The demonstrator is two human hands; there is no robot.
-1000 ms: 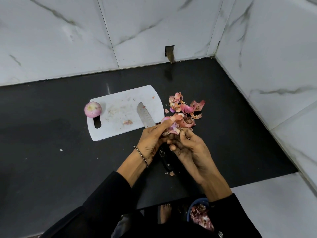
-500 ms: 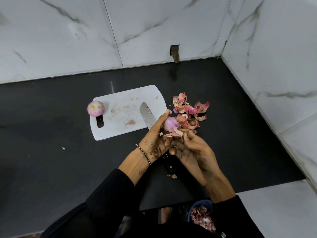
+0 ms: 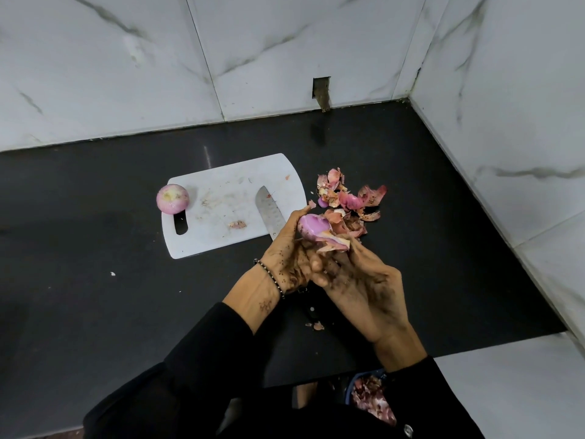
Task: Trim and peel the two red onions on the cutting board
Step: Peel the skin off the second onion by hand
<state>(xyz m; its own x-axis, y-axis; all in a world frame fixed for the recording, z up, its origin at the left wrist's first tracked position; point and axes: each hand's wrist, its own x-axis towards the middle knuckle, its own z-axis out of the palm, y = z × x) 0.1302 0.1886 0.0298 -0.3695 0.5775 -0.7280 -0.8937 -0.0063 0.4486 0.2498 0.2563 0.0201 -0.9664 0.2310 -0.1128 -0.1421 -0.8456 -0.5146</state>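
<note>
Lying on the worktop, the cutting board carries the peeled onion at its left edge. The left hand cups the second onion just off the board's right corner. The right hand seemingly pinches its loose skin, which could tear short if yanked.

We are seeing a black counter carrying a white cutting board. Peels are lying just right of it.
</note>
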